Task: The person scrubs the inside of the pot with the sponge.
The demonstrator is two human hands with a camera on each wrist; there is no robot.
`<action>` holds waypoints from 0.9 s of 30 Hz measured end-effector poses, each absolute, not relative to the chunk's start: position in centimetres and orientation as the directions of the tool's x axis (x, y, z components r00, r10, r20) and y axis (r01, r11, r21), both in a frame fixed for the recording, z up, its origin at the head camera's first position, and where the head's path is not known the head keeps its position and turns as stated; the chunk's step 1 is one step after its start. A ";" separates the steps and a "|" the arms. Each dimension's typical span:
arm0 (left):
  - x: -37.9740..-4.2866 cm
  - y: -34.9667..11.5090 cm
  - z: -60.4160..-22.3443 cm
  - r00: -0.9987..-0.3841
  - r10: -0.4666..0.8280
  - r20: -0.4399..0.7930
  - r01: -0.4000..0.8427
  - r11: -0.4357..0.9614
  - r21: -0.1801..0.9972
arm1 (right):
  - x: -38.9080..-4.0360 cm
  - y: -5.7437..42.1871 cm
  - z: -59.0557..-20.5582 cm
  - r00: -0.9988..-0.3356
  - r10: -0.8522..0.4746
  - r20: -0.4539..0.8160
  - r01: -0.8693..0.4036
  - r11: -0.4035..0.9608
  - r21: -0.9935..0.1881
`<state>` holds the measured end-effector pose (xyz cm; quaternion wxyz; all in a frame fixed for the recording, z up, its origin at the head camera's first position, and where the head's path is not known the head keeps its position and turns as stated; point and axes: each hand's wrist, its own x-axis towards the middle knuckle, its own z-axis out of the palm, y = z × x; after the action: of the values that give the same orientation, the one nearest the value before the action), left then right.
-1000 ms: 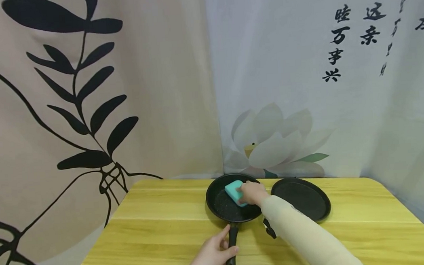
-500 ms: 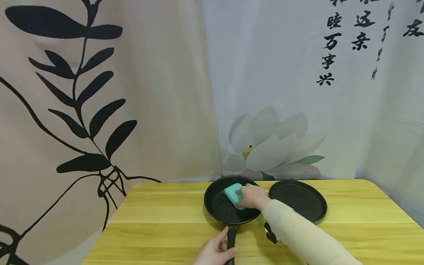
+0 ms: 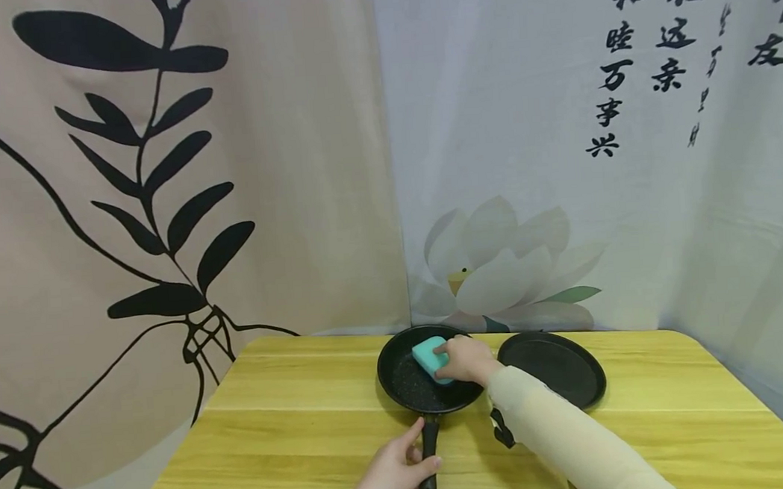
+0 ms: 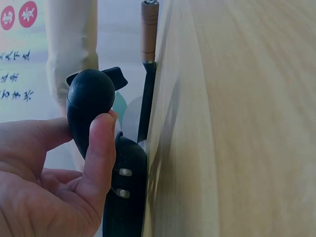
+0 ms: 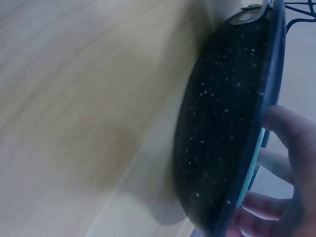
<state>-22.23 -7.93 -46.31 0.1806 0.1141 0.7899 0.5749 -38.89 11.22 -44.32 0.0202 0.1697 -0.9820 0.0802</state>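
A black frying pan [image 3: 400, 382] with a speckled surface lies on the wooden table. Its black handle [image 3: 429, 440] points toward me, and my left hand [image 3: 393, 469] grips it between thumb and fingers. In the left wrist view, the left hand [image 4: 64, 182] is seen around the handle's rounded end [image 4: 91, 94]. My right hand [image 3: 469, 359] holds a teal sponge [image 3: 428, 356] against the pan's inside, right of the middle. From the right wrist, the pan's outer side [image 5: 222, 113] hides most of the sponge, while the right hand's fingers [image 5: 276, 165] reach over the rim.
A flat black pan [image 3: 560, 365] stands close on the right, partly behind my right sleeve [image 3: 571, 428]. A brown wood-look handle [image 4: 149, 34] shows in the left wrist view. Beyond the table [image 3: 293, 400] hangs a printed curtain [image 3: 319, 166].
The head view has shifted slightly. The sponge and right hand have moved only a little within the pan. The left hand keeps its hold on the handle.
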 end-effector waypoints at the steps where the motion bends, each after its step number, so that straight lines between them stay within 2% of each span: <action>1: -22.2 -7.9 -46.3 -0.910 0.386 -0.153 -0.026 0.316 0.949 | -38.8 11.3 -44.3 -0.941 -0.331 0.065 -0.337 0.928 -0.159; 13: -22.3 -8.0 -46.5 -0.908 0.389 -0.155 -0.030 0.307 0.951 | -38.2 12.2 -42.5 -0.917 -0.383 0.110 -0.399 0.884 -0.244; 27: -22.1 -7.9 -46.4 -0.905 0.403 -0.134 -0.017 0.282 0.959 | -35.4 14.9 -40.2 -0.900 -0.405 0.160 -0.434 0.862 -0.260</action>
<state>-22.12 -7.88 -46.43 0.1792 0.1239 0.7802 0.5864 -35.41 14.87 -40.17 0.0501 0.2178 -0.9637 0.1460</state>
